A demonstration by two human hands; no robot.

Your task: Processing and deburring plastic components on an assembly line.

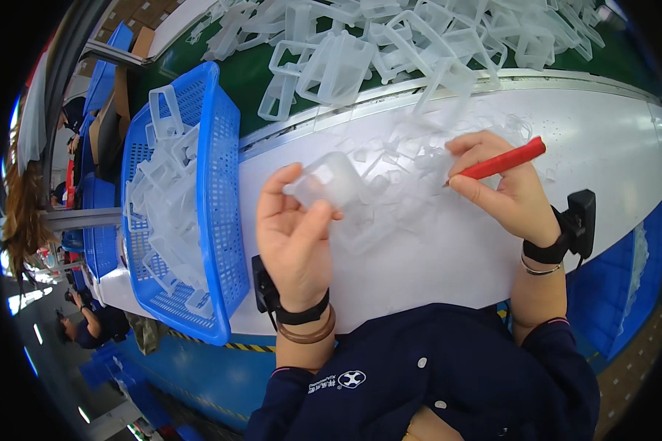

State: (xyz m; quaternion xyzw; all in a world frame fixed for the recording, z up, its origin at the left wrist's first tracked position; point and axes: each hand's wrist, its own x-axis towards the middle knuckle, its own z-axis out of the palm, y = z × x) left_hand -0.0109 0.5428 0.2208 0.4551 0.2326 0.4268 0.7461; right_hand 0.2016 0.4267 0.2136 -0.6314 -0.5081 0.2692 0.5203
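A translucent plastic box-like part (332,178) is held up by my left hand (296,239), the fingers and thumb closed round its near end. My right hand (504,184) grips a slim red-handled tool (504,157), its dark tip pointing left; the tip is too small to tell its kind. The two hands are apart, with the tool a short way right of the part. Small translucent plastic scraps (397,165) lie scattered on the white table (434,272) beneath and between my hands.
To the left stands a blue perforated basket (224,198) with many similar translucent parts in it. Beyond the table's raised rail, a heap of translucent frames (338,66) covers a green surface (257,95). A blue bin (603,294) sits low at the right. Another person (99,323) is far left.
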